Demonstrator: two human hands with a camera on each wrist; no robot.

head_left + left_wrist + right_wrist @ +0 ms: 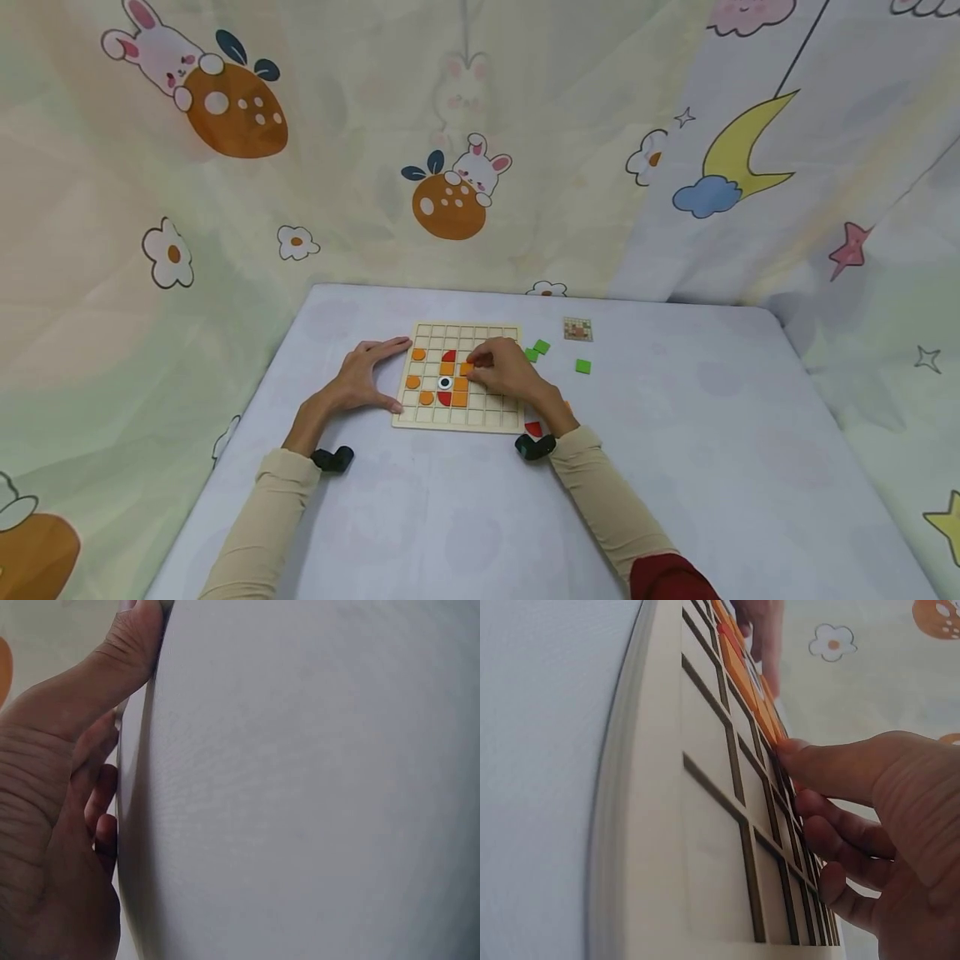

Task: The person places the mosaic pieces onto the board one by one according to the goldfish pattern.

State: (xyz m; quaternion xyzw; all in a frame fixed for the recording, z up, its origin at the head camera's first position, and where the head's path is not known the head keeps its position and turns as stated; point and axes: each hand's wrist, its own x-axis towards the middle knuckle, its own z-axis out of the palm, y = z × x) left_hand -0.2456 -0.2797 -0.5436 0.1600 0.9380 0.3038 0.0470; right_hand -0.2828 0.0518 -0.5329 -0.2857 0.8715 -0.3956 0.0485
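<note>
A pale wooden grid board [491,422] lies on the table, with orange, red and white pieces set in its squares. My left hand [358,379] is spread along the board's left edge, thumb low and fingers high, touching it. In the left wrist view, the left thumb [112,667] is extended. Over the board's middle, my right hand [512,369] pinches an orange square tile [467,369] at its fingertips. Beside it stand an orange square [447,368], a white round piece with a black centre [445,383] and a red quarter-round piece [448,356]. Orange discs [418,355] sit in the left columns.
Green square tiles [582,366] lie loose right of the board. Behind them is a small patterned card [577,329]. A red piece [533,429] lies by the board's lower right corner, near the right wrist. Printed fabric [345,167] hangs behind the white table [465,517].
</note>
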